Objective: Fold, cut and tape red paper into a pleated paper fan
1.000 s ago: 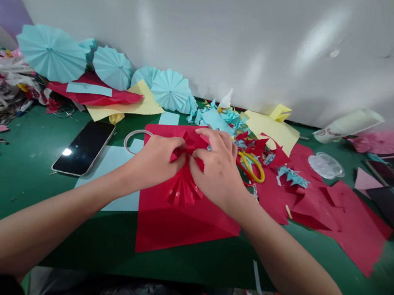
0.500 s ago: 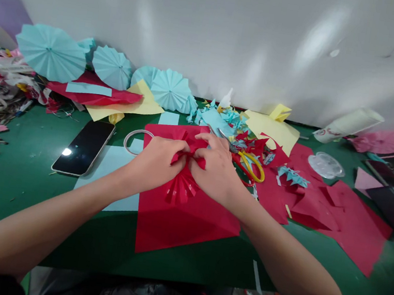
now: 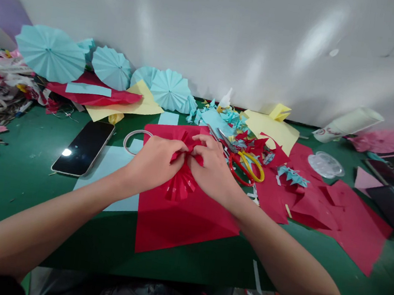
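Note:
Between my two hands is a pleated red paper rosette (image 3: 179,187), its folds fanned out toward me and away from me. My left hand (image 3: 158,163) is closed, its fingers pinching the rosette's middle from the left. From the right, my right hand (image 3: 214,169) pinches the same middle with thumb and curled fingers. The fingers hide the rosette's centre. Beneath lies a flat red paper sheet (image 3: 185,229), partly over light blue paper (image 3: 123,204). A roll of tape (image 3: 132,141) rests just left of my left hand. Scissors with red and yellow handles (image 3: 249,167) lie beside my right hand.
A phone (image 3: 84,148) lies to the left. Light blue paper rosettes (image 3: 170,90) stand along the wall. Blue and red scraps (image 3: 223,117), yellow paper (image 3: 272,131), more red sheets (image 3: 351,223), a clear plastic dish (image 3: 326,164) and a paper cup (image 3: 348,125) spread to the right.
My right hand has shifted slightly left, showing more of the scissors. Both hands keep pinching the rosette's middle; its near folds have moved slightly left.

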Available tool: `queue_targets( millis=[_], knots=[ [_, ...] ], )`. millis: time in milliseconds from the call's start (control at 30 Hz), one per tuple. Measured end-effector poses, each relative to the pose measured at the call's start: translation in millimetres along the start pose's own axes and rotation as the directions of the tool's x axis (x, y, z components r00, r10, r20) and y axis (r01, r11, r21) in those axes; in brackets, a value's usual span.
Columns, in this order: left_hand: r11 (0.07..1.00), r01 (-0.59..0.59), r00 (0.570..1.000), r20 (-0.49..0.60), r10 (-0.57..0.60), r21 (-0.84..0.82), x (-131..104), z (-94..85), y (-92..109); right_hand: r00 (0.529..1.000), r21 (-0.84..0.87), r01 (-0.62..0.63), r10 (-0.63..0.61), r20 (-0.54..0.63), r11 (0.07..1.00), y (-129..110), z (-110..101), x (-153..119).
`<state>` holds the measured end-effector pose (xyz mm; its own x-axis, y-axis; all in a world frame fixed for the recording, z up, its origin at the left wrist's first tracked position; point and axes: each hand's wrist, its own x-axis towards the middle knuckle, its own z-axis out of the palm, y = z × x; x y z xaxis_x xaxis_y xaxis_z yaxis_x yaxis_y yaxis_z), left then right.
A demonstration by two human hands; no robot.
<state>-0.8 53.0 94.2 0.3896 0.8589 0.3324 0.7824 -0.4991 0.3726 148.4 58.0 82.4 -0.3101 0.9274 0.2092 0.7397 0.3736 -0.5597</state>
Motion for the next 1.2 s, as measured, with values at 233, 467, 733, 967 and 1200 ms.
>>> queue_targets(
  millis=[233, 467, 733, 967, 1200],
  knots=[
    [0.996, 0.055, 0.998, -0.038, -0.057, -0.069, 0.0, -2.3, -0.2, 0.999, 0.098, -0.041, 0.044, -0.026, 0.994, -2.7, 0.6, 0.3],
    [0.982, 0.087, 0.993, -0.060, -0.099, -0.167, 0.6, -4.3, -0.8, 0.999, 0.081, -0.044, 0.046, -0.028, 0.996, -6.9, -4.2, -1.0],
    [0.978, 0.092, 0.993, -0.055, -0.104, -0.189, 0.9, -5.2, -1.5, 0.999, 0.021, -0.008, 0.009, -0.040, 1.000, -5.7, -3.7, -1.8],
    [0.982, 0.090, 0.993, -0.055, -0.100, -0.168, 0.9, -6.3, 0.3, 0.998, 0.021, -0.001, 0.003, -0.069, 1.000, -4.5, -3.0, -0.5],
    [0.990, 0.082, 0.996, -0.036, -0.087, -0.112, -0.5, -6.7, 2.2, 0.998, 0.024, -0.019, 0.020, -0.052, 1.000, -6.3, -5.0, -0.2]
  ],
)
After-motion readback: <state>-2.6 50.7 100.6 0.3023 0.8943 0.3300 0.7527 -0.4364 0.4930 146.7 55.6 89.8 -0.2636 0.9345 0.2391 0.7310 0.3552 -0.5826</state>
